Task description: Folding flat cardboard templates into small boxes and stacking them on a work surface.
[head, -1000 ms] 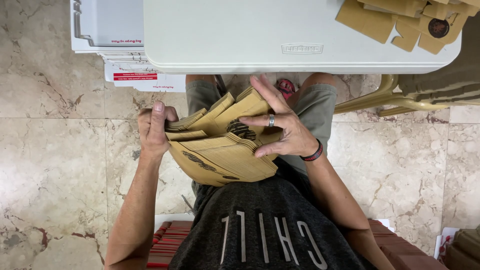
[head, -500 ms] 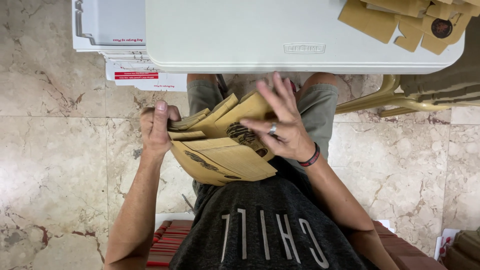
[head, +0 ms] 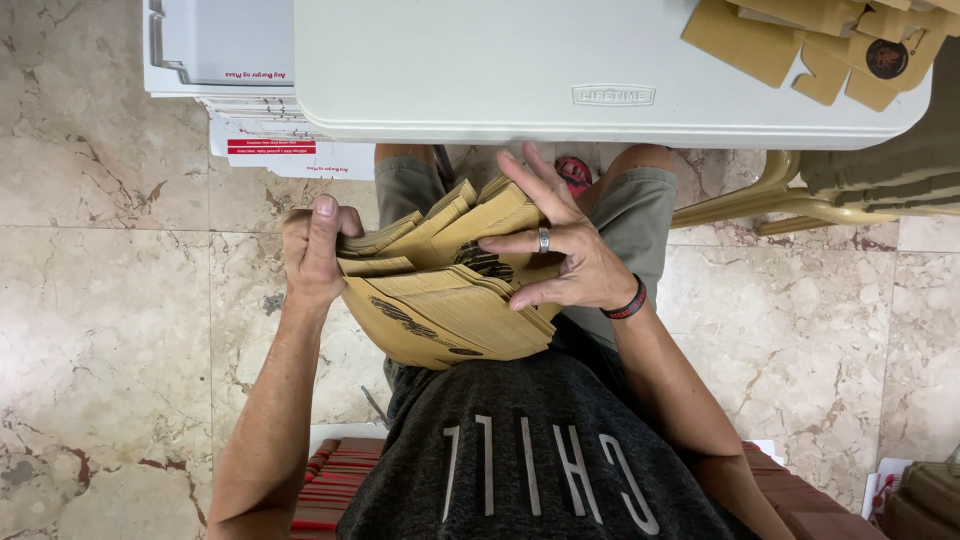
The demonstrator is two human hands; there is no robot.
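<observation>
Two hands hold a stack of flat brown boxes over the lap.

The stack of flat cardboard boxes [head: 450, 290] sits on the person's lap, just below the white table [head: 520, 60]; its long side runs left to right, tilted down a bit to the right; the left hand [head: 315, 250] grips its left end, fingers curled tight; the right hand [head: 560, 250] lies on top, fingers spread wide.

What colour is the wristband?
Black with red, on the right hand's wristband, in the head view.
</observation>
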